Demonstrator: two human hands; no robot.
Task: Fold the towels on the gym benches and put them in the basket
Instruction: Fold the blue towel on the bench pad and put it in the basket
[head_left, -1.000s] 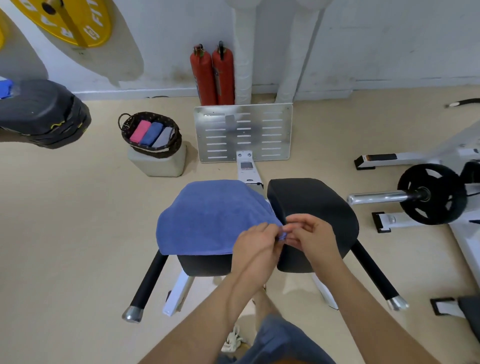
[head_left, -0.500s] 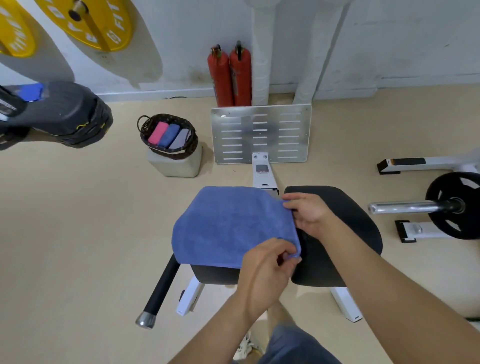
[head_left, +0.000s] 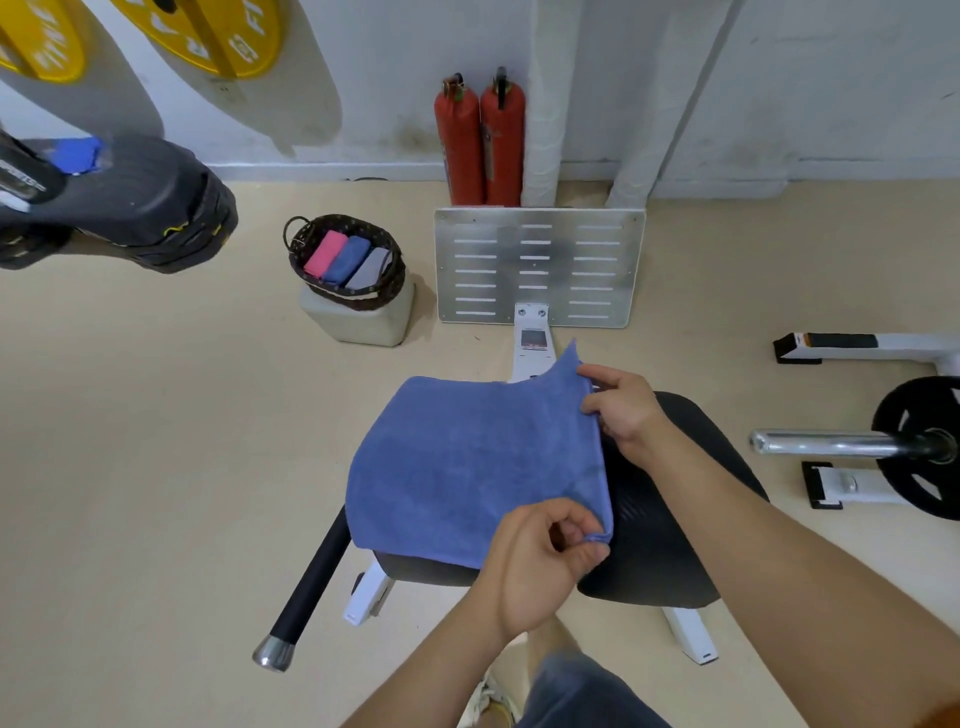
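**Inspector:** Two pinch grips are holding one edge. The left hand (head_left: 540, 566) is nipping the near right corner of the blue towel (head_left: 467, 467) between thumb and curled fingers. The right hand (head_left: 628, 410) is pinching the far right corner, which is standing lifted off the pad.

**Supervisor:** Where is the towel sitting?

**Inspector:** It is lying spread over the left pad of the black padded surface (head_left: 665, 519), with its left and near edges drooping past the pad. The wicker basket (head_left: 396, 275) is standing well apart on a pale block (head_left: 363, 325), across the floor (head_left: 156, 467). It is already carrying a pink roll (head_left: 324, 253), a blue roll (head_left: 348, 259) and a grey roll (head_left: 370, 267).

**Supervisor:** What are you flagging?

**Inspector:** Three risks, in my judgement. First, both hands are taking only the hem. If one grip is slipping while the edge is travelling across, the corners are landing out of line and the fold is coming out skewed. Second, the left edge is already overhanging, so a firm pull that way is likely dragging the whole towel off the pad and onto the floor. Third, the pad is looking rounded, so creases are not pressing flat easily there.

**Supervisor:** And the basket?

**Inspector:** It is looking nearly full. A loose, bulky fold is risking not fitting beside the three rolls.
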